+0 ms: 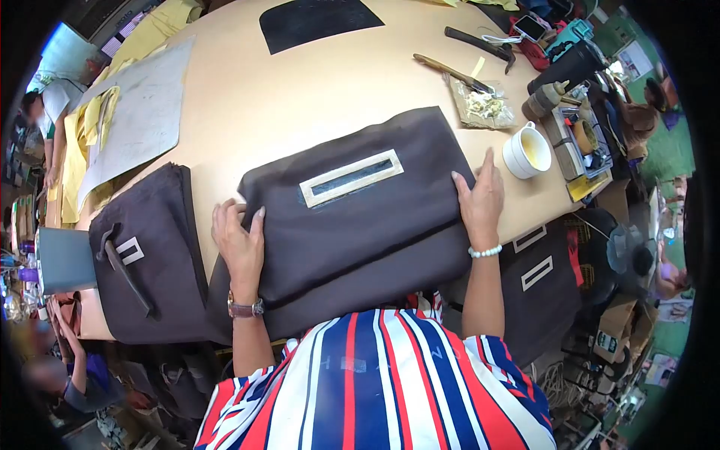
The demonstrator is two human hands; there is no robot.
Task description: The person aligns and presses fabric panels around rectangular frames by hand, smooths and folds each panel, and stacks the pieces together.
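A dark brown panel of leather or fabric [360,232] lies folded before me, over the table's near edge. Its upper face carries a pale rectangular frame [316,196] around a narrow dark slot. At its left side, my left hand [244,244] is closed on the edge, thumb on top and fingers curled outside. My right hand [481,199] grips the opposite edge between the thumb and longer, straighter fingers; the fingers' undersides are hidden. Close to the right hand is a white cup [516,155] with yellowish contents.
To the left, a hammer [129,274] rests on stacked dark panels [161,225]. Another hammer [480,46], a brush [442,69] and a bottle [541,101] lie at the far right. More framed panels [551,300] hang at right. Other people are at both sides.
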